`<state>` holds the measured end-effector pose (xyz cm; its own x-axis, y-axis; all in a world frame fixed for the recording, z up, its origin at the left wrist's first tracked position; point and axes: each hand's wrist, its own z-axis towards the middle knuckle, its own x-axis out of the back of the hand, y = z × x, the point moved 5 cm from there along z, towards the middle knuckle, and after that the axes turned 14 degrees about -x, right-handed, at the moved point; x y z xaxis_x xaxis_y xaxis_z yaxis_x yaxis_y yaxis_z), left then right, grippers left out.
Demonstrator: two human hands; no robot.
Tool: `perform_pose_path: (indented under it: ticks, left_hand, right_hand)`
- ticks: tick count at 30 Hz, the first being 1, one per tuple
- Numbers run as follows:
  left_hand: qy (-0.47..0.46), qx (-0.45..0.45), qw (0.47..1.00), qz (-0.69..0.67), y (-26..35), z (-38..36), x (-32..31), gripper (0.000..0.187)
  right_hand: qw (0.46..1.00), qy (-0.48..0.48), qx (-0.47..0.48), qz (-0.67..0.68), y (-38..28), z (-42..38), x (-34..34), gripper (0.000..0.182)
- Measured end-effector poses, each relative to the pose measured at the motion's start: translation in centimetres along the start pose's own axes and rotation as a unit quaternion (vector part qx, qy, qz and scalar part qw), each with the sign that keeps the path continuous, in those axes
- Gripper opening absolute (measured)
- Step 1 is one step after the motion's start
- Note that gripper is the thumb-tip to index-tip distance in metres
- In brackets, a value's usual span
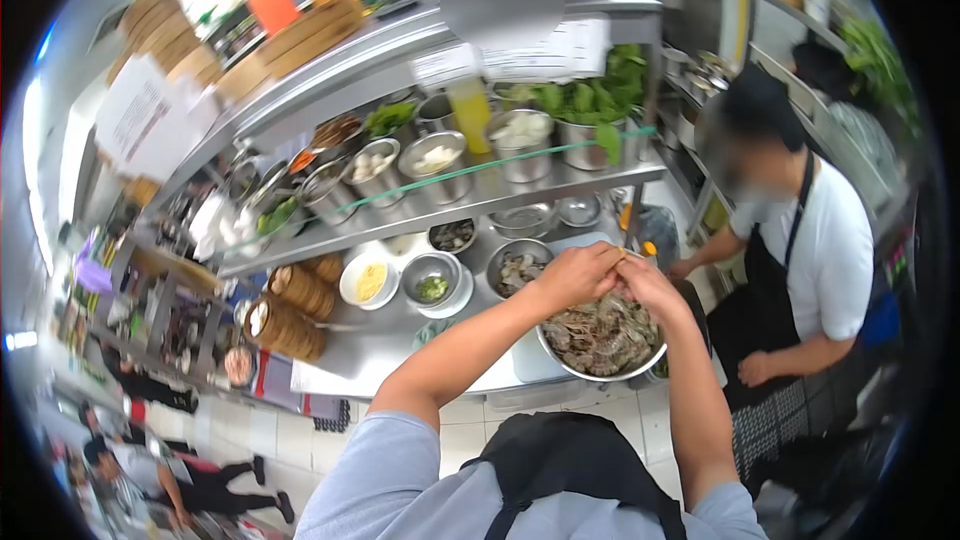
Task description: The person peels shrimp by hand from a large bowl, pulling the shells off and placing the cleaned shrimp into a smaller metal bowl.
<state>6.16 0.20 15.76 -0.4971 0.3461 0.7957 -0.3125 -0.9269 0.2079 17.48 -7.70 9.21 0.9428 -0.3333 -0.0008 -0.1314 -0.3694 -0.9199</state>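
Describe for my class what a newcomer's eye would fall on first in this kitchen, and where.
Probably the large metal bowl heaped with raw shrimp, with the person's left hand and right hand close together over its far side. Next, perhaps, the bright leafy greens on the shelf beyond, and the co-worker in a white top and black apron on the right.

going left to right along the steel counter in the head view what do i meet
Bamboo steamers → white bowl of yellow food → metal bowl of chopped greens → smaller shrimp bowl → large shrimp bowl
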Motion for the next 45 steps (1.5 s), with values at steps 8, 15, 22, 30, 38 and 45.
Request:
perform_pose_path:
  ticks: [8, 15, 22, 30, 38, 45]
  left_hand:
    - [0.007, 0.078, 0.997, 0.029, -1.1, -5.5, -1.6, 0.02]
    - [0.047, 0.144, 0.987, -0.06, -1.3, -11.6, -7.2, 0.013]
    - [-0.025, 0.119, 0.989, -0.088, -1.1, -11.1, -9.8, 0.013]
    - [-0.053, 0.177, 0.97, -0.159, -0.5, -9.1, -8.8, 0.023]
    - [-0.02, 0.128, 0.984, -0.121, -1.1, -8.7, -10.4, 0.022]
    - [-0.007, 0.165, 0.967, -0.192, -1.4, -10.0, -10.4, 0.031]
  right_hand:
    - [0.984, 0.004, 0.048, -0.172, 3.4, 3.9, -3.0, 0.025]
    - [0.98, 0.095, -0.162, -0.059, 13.8, 3.5, -4.3, 0.03]
    - [0.974, 0.128, -0.051, -0.181, 13.4, 2.1, -4.3, 0.033]
    - [0.976, 0.165, -0.049, -0.131, 11.5, 0.1, -2.8, 0.039]
    - [0.956, 0.259, -0.053, -0.131, 11.8, -1.2, -3.5, 0.04]
    - [0.945, 0.307, -0.022, -0.109, 12.9, -1.1, -2.4, 0.045]
